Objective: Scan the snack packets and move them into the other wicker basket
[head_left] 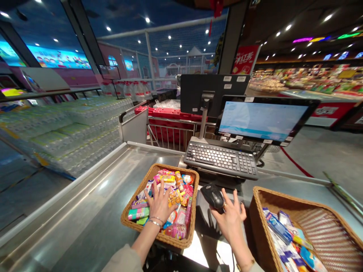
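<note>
My left hand [160,202] lies with spread fingers on the packets in a wicker basket [124,215]. Small colourful sweets and snack packets [179,181] fill this basket, including a pink bottle-shaped pack [176,230] near its front. To the right, a black handheld barcode scanner [212,195] is in my right hand [231,217]. The thumb is against the scanner's lower edge, while several other fingers stretch outward. My hand hides the scanner's handle, and a dark cable shows below the wrist.
A second wicker basket [320,215] with blue and white packets stands right. Behind are a keyboard [222,158], a lit monitor [261,119] and a dark screen back [195,90]. The metal counter [96,211] has a raised left rim. Stacked bottles [79,124] and a cart stand beyond.
</note>
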### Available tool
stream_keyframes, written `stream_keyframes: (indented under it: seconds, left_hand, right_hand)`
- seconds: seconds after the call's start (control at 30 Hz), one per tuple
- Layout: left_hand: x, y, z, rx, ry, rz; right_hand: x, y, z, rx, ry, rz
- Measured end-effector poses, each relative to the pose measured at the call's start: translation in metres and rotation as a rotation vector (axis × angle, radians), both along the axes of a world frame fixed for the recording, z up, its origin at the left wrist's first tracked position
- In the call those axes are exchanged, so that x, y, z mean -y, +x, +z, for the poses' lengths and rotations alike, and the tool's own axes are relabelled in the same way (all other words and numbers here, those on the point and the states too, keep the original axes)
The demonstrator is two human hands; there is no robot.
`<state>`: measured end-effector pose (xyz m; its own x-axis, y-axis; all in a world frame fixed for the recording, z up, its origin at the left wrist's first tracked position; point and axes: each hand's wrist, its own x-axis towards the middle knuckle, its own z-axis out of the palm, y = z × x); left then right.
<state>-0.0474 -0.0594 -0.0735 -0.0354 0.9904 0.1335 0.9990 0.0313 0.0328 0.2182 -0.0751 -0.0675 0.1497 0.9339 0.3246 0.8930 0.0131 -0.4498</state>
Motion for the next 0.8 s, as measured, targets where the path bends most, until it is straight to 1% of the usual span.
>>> stream_keyframes:
  seconds: [0.1, 0.23, 0.33, 0.43, 0.57, 0.7, 0.8]
  left_hand:
    - [0.000, 0.001, 0.000, -0.004, -0.023, 0.024]
    - [-0.001, 0.000, 0.000, -0.020, -0.019, 0.014]
    - [-0.001, -0.002, 0.000, -0.030, 0.002, -0.028]
    - [-0.003, -0.003, 0.003, -0.046, 0.039, -0.083]
    - [-0.007, -0.003, 0.016, -0.051, 0.096, -0.124]
    - [-0.017, 0.000, 0.035, -0.069, 0.139, -0.156]
    - [-0.026, 0.008, 0.049, -0.087, 0.176, -0.200]
  right_hand:
    - [0.001, 0.001, 0.000, 0.003, 0.001, -0.001]
    - [0.001, 0.001, 0.001, -0.005, -0.001, 0.003]
    - [0.002, 0.002, 0.003, -0.016, -0.005, 0.001]
    - [0.002, 0.002, 0.004, -0.026, -0.006, 0.003]
    - [0.002, 0.004, 0.006, -0.031, 0.011, 0.008]
    - [0.002, 0.004, 0.012, -0.026, 0.028, 0.009]
    - [0.002, 0.003, 0.019, -0.020, 0.044, 0.007]
